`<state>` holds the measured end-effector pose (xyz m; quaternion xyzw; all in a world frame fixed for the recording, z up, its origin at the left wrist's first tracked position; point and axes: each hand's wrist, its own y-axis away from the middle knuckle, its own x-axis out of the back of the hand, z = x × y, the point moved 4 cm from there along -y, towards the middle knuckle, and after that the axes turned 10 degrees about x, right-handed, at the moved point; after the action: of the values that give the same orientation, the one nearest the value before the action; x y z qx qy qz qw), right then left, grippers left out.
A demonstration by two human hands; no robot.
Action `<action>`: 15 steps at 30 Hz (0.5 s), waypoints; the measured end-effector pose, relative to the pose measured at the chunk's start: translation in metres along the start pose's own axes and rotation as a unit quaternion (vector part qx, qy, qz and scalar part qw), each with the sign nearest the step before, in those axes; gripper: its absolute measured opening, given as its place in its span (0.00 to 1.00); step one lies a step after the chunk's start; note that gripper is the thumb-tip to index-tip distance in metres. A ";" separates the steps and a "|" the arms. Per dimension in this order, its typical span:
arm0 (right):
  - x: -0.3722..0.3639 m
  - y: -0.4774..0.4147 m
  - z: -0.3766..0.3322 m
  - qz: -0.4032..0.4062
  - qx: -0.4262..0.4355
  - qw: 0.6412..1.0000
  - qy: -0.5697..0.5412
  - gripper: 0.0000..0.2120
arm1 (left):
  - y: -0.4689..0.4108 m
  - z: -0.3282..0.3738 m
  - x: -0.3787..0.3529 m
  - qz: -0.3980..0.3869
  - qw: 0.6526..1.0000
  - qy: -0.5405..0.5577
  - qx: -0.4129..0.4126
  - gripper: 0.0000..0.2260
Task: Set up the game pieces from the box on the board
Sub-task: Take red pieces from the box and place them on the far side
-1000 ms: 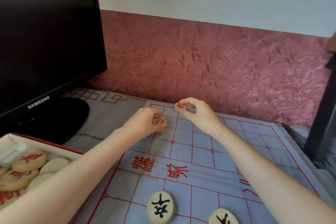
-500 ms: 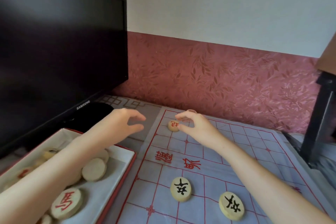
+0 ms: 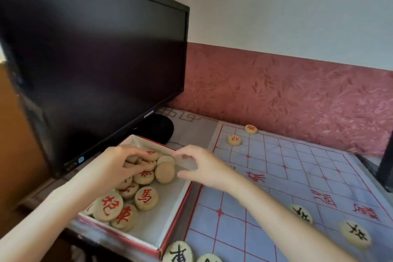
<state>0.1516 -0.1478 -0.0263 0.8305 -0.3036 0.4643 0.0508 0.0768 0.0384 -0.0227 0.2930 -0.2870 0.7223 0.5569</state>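
A white box with a red rim (image 3: 170, 234) sits left of the board (image 3: 297, 176) and holds several round wooden pieces with red characters (image 3: 146, 198). My left hand (image 3: 114, 166) is inside the box, its fingers curled on a red-marked piece (image 3: 152, 154) at the far end of the pile. My right hand (image 3: 202, 166) hovers over the box's right wall with fingers spread and nothing in it. Two red pieces (image 3: 234, 140) (image 3: 251, 129) lie at the board's far left corner. Black-marked pieces (image 3: 355, 236) (image 3: 302, 214) lie on the near side.
A black monitor (image 3: 91, 70) on a round stand (image 3: 157, 128) rises just behind and left of the box. A dark red patterned wall (image 3: 287, 95) runs behind the board. A black upright post (image 3: 386, 164) stands at the right edge. More black pieces (image 3: 178, 252) lie at the near edge.
Both hands left the board's far left corner, leaving two red pieces there, and moved back left to the box. My left hand now reaches into the pile; the view swung left.
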 end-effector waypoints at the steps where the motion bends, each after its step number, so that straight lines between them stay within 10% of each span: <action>1: -0.010 -0.003 -0.004 -0.013 0.011 1.000 0.016 0.22 | 0.002 -0.002 0.001 0.005 1.000 -0.001 -0.002 0.23; 15: -0.037 -0.010 -0.018 0.012 0.020 0.978 0.208 0.17 | -0.036 -0.005 -0.015 0.033 0.985 -0.158 0.055 0.15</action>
<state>0.1299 -0.1159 -0.0437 0.7126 -0.2871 0.6338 0.0901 0.1149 0.0402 -0.0342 0.4244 -0.3403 0.6994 0.4636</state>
